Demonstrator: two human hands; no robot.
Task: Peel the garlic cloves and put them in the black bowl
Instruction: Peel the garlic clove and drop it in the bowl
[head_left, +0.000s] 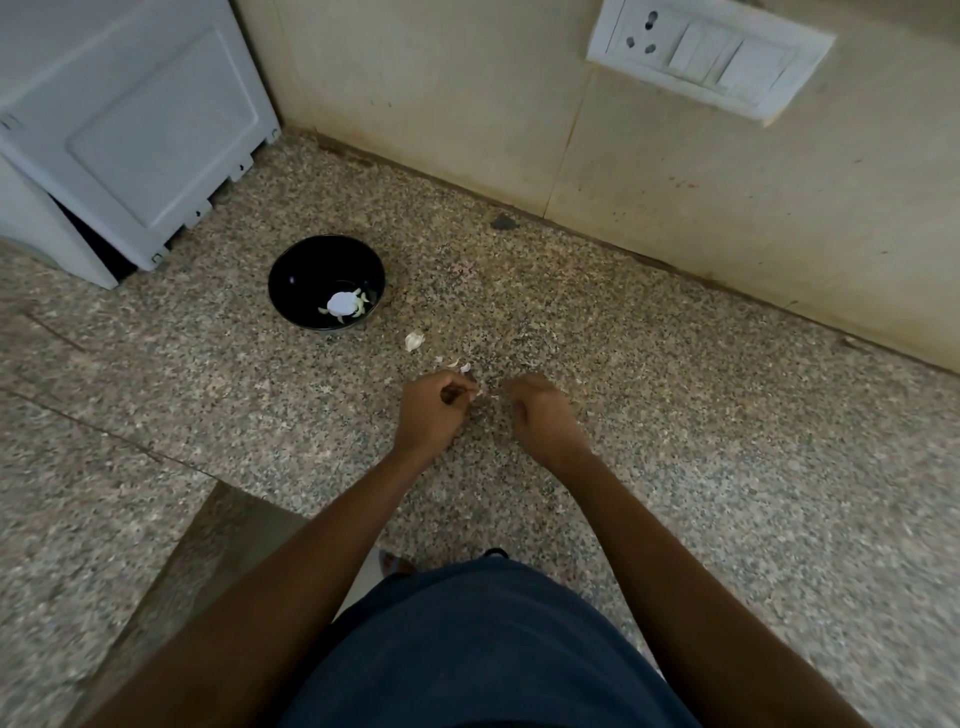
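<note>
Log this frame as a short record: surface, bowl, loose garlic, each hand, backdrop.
surface: speckled stone counter
bowl: black, left of hands, holds pale garlic pieces
loose clove: on counter between bowl and hands
left hand: fingers curled, pinching a small white bit
right hand: curled, contents hidden
backdrop: wall with switch plate

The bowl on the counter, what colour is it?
The bowl is glossy black, with pale garlic pieces inside. The head view shows it.
</note>
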